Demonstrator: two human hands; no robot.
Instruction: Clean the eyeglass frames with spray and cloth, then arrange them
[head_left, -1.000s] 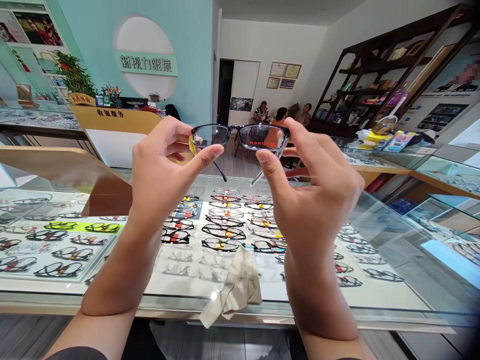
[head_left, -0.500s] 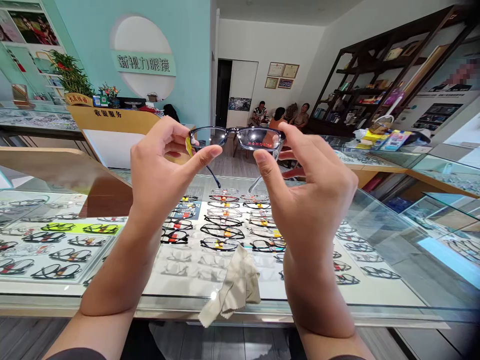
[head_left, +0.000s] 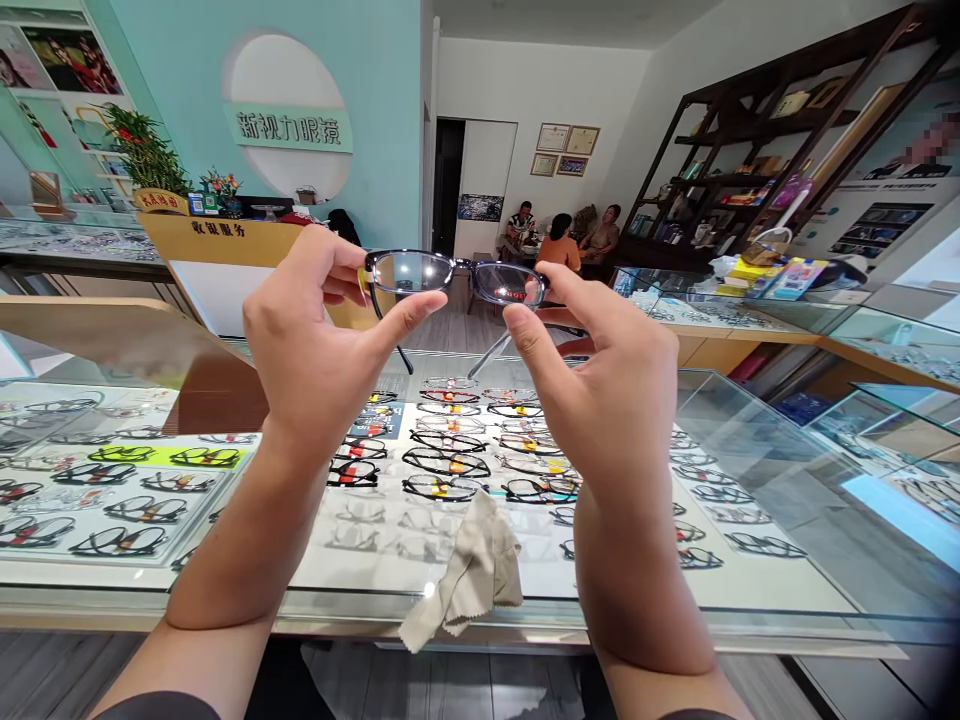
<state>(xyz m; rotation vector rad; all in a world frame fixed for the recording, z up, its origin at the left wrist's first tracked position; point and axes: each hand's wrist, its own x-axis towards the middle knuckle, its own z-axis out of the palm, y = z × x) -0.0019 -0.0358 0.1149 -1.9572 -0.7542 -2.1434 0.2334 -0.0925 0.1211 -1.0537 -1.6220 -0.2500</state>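
A pair of dark-framed eyeglasses (head_left: 463,264) is held up in front of me above the glass counter, its temples unfolded and hanging down away from me. My left hand (head_left: 315,320) pinches the left end of the frame between thumb and fingers. At the other end, my right hand (head_left: 600,350) grips the frame's corner, thumb below the right lens. Red lettering shows on that lens. Below the hands, a beige cleaning cloth (head_left: 476,575) lies crumpled on the counter, one corner draped over the front edge.
Under the counter's glass top (head_left: 360,590) sit rows of eyeglasses (head_left: 446,461). A brown-and-wood panel (head_left: 142,350) stands at the left. Farther back are a cashier desk (head_left: 225,260), several seated people (head_left: 559,243), and glass display cases (head_left: 892,340) to the right.
The eyeglasses have turned and tilted slightly, the right end shifting left and away. My right hand has moved left with it; my left hand has shifted slightly left.
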